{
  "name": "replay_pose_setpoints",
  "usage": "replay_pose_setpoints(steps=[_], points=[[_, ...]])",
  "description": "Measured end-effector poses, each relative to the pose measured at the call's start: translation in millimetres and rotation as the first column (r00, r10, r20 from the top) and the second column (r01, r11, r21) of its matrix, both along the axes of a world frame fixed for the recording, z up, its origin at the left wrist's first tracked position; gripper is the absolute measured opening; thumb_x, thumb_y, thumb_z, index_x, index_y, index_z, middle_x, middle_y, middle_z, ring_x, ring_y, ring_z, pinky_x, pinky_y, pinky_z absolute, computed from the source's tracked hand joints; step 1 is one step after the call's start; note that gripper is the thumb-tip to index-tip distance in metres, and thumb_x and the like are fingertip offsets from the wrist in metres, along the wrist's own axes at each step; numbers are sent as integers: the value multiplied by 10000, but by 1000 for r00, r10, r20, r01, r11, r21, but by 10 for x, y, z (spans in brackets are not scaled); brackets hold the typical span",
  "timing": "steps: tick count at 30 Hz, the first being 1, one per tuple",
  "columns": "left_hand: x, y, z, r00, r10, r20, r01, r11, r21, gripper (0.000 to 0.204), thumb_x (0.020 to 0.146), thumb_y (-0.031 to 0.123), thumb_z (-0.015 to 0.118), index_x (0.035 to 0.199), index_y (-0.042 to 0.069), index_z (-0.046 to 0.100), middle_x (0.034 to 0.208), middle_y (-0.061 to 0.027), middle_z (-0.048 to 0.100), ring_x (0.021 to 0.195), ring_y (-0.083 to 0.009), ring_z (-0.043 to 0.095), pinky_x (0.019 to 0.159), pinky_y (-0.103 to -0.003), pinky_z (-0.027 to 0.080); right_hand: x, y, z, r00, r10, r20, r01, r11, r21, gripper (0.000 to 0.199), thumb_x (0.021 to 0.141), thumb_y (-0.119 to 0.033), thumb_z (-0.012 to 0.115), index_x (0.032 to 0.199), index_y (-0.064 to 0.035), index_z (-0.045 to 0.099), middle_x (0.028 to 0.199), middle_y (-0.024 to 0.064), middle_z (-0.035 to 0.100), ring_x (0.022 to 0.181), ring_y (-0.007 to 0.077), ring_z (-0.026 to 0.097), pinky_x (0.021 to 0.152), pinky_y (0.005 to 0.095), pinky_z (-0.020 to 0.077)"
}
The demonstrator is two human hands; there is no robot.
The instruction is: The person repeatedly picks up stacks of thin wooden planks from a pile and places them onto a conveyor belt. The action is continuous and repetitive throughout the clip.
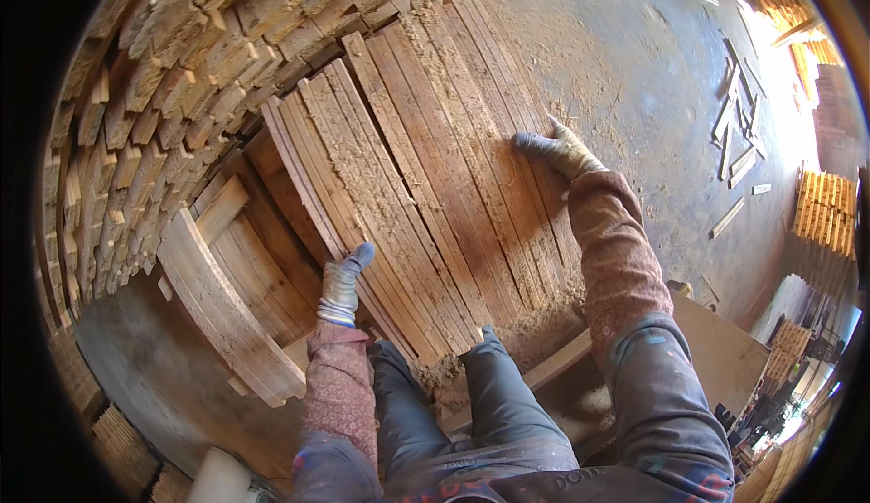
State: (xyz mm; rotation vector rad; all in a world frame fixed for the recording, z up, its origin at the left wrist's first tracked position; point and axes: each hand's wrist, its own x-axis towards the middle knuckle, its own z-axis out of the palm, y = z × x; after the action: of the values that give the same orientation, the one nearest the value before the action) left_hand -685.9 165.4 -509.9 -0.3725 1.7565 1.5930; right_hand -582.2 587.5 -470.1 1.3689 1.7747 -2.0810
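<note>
In front of my legs lies a row of long wooden boards [426, 177], set side by side and strewn with sawdust. My left hand [341, 287], in a grey-white work glove, grips the left edge of the row, thumb on top and fingers mostly hidden over the side. At the right edge, farther away, my gloved right hand [557, 148] holds the outermost boards the same way, its thumb lying across the top. A narrow dark gap runs lengthwise between boards left of the middle.
Tall stacks of lumber [172, 95] rise at the left and far left. Beside the row stands a wooden frame [231, 299]. Loose offcuts [739, 127] lie on the concrete floor [648, 95] at right. Sawdust [444, 383] is heaped by my legs, near a panel [716, 344].
</note>
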Motion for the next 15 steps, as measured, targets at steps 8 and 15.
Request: replay_pose_setpoints(steps=[8,15], points=[[-85,-224,123,987,-158,-37,154,985,-84,311,909,207,729,1120,-21,754,1081,-79,751,1021,-149,695,945,-306,551,88,-213,136,983,124,-133,-132,990,-54,1101,643,-222,997,1532,27,397,1141,160,728,1036,274,687,996,357,512],[77,-1248,675,973,-207,97,211,977,-29,326,820,125,787,1102,-21,713,1000,-58,740,902,-163,712,859,-300,583,1017,-1111,1076,998,20,-56,-19,1000,21,969,698,-205,956,1500,13,457,1330,153,654,1302,240,547,1110,358,422]])
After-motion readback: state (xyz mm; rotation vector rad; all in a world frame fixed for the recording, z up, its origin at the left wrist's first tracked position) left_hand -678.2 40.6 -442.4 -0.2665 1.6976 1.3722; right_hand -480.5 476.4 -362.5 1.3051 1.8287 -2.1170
